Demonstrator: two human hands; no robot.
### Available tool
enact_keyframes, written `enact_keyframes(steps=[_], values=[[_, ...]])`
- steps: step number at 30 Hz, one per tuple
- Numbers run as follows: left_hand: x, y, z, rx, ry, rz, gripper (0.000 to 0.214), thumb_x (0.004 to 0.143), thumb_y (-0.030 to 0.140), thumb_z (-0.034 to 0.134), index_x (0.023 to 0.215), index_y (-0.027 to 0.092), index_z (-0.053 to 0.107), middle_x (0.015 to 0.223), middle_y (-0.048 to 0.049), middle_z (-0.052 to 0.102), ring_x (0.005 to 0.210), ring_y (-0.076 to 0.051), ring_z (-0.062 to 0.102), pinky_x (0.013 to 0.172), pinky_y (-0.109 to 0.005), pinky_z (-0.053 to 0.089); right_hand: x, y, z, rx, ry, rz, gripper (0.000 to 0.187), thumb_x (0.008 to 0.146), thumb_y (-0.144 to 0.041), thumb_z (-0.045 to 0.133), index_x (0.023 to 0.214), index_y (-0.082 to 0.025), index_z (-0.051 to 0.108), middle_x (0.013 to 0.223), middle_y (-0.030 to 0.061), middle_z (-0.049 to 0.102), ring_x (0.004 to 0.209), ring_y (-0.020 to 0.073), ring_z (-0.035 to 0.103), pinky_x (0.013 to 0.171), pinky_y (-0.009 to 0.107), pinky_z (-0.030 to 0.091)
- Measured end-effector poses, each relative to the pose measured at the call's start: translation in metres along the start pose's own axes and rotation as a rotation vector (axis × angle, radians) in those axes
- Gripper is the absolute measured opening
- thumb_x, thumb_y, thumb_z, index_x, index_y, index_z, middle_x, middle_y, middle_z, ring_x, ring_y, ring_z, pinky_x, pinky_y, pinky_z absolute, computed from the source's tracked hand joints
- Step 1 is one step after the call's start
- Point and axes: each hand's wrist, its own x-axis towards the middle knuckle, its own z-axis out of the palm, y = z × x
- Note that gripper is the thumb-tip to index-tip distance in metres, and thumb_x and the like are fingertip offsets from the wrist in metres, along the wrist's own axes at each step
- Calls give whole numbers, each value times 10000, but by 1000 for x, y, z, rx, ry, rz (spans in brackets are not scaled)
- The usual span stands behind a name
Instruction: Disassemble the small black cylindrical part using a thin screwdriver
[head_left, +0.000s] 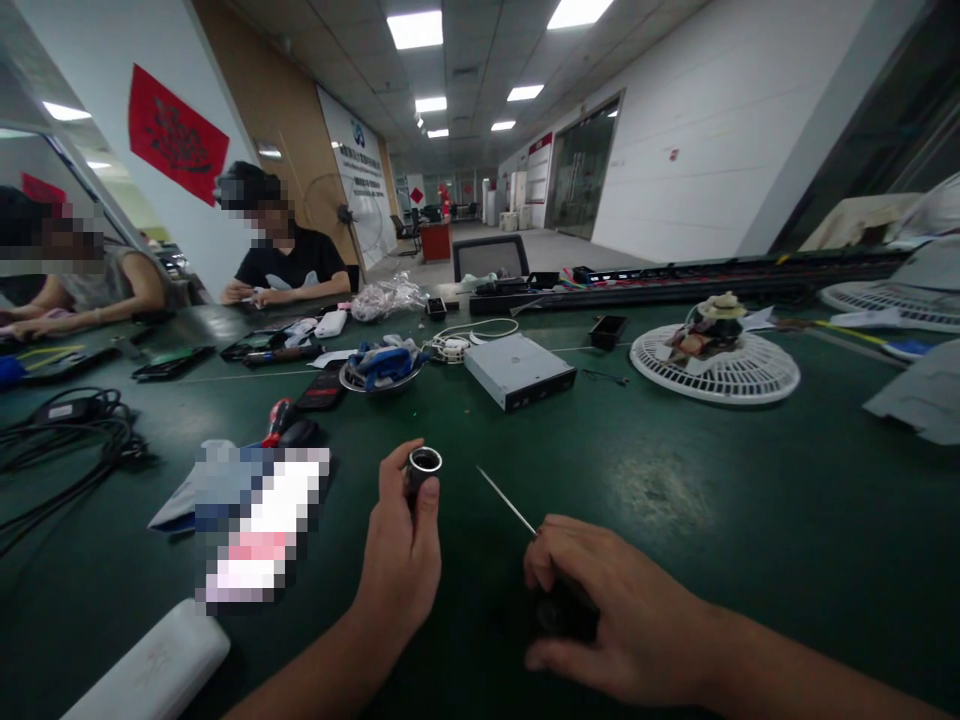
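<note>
At the lower left corner of the counter (pixel 825 560), a white case (pixel 150 665) bears a faint grey mark, too unclear to read. The right hand (pixel 622 610) comes in from the lower right, palm turned inward, fingers curled over the black handle of a screwdriver (pixel 510 502), thumb below; the thin shaft slants up and left, its tip apart from the other hand. The left hand (pixel 405 545) is raised, wrist upright, pinching a dark cylinder (pixel 425 462) between thumb and fingers, with its silver-rimmed end facing up. To its left, a bright rectangle (pixel 266 530) is blocked out, so any writing there is lost.

Beyond lies a grey disc drive (pixel 517 368); the small marks on its top and black front cannot be made out. A white fan grille (pixel 716 370) lies to its right. Farther back, a red sheet (pixel 177 135) carries dark brush-style characters, and a white wall sign (pixel 360 170) shows a blue emblem above rows of lettering too small to read.
</note>
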Motion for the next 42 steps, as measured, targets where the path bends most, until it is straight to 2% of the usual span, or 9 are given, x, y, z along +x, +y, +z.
enact_keyframes(steps=[3, 6, 12, 17, 20, 25, 32, 37, 42], values=[[0, 3, 0, -7, -19, 29, 326, 953, 291, 435, 1270, 224, 400, 747, 15, 558, 559, -127, 528, 490, -243, 411, -2, -2, -3, 95, -56, -60, 377, 656, -250, 777, 881, -214, 477, 898, 42, 622, 762, 180, 561, 676, 325, 471], [0, 4, 1, 23, -9, 27, 333, 910, 278, 501, 1221, 197, 411, 774, 5, 561, 605, -134, 550, 522, -247, 430, -2, 0, -2, 175, -40, -14, 306, 700, -100, 677, 869, -224, 454, 953, 39, 640, 786, 169, 588, 672, 304, 489], [0, 7, 0, 73, -63, -16, 337, 897, 272, 500, 1211, 189, 409, 786, -3, 576, 625, -144, 565, 550, -264, 460, 2, 14, 9, 284, 171, 118, 291, 754, -31, 566, 869, -236, 395, 963, 30, 644, 783, 145, 616, 650, 278, 519], [-2, 6, 1, 56, -196, 97, 322, 911, 239, 486, 1224, 198, 420, 932, -53, 639, 746, -171, 633, 648, -310, 506, 4, 19, 9, 345, 377, 124, 304, 767, -93, 625, 761, -233, 355, 830, 10, 625, 756, 146, 630, 677, 292, 550], [-4, 4, 3, 117, -266, 144, 390, 871, 176, 511, 1248, 200, 412, 955, -69, 644, 780, -190, 646, 669, -332, 511, 5, 20, 9, 419, 440, 147, 354, 764, -143, 679, 736, -232, 338, 849, 23, 645, 814, 162, 650, 728, 309, 575], [-5, 2, 5, 169, -373, 229, 381, 783, 99, 550, 1140, 212, 480, 959, -65, 646, 858, -223, 633, 710, -358, 504, 4, 17, 8, 469, 430, 104, 355, 763, -174, 697, 741, -235, 348, 888, 36, 666, 842, 177, 668, 748, 332, 597], [-5, 8, 3, 207, -519, 295, 301, 757, 86, 571, 1019, 235, 554, 924, -23, 627, 835, -211, 593, 720, -344, 470, 3, 12, 8, 485, 371, 32, 291, 825, -167, 623, 783, -238, 343, 956, 77, 700, 878, 192, 684, 744, 344, 596], [-4, 12, 2, 199, -559, 335, 284, 773, 90, 572, 1018, 233, 566, 936, -23, 632, 840, -206, 578, 729, -339, 453, 3, 16, 11, 589, 410, 90, 250, 919, -259, 535, 790, -236, 321, 1001, 103, 709, 689, 152, 691, 624, 310, 598], [-3, 12, 3, 195, -574, 324, 287, 772, 97, 579, 1023, 236, 578, 947, -21, 635, 859, -204, 576, 756, -343, 449, 5, 18, 8, 640, 454, 186, 312, 866, -288, 622, 750, -232, 338, 978, 103, 740, 730, 175, 710, 659, 315, 600]])
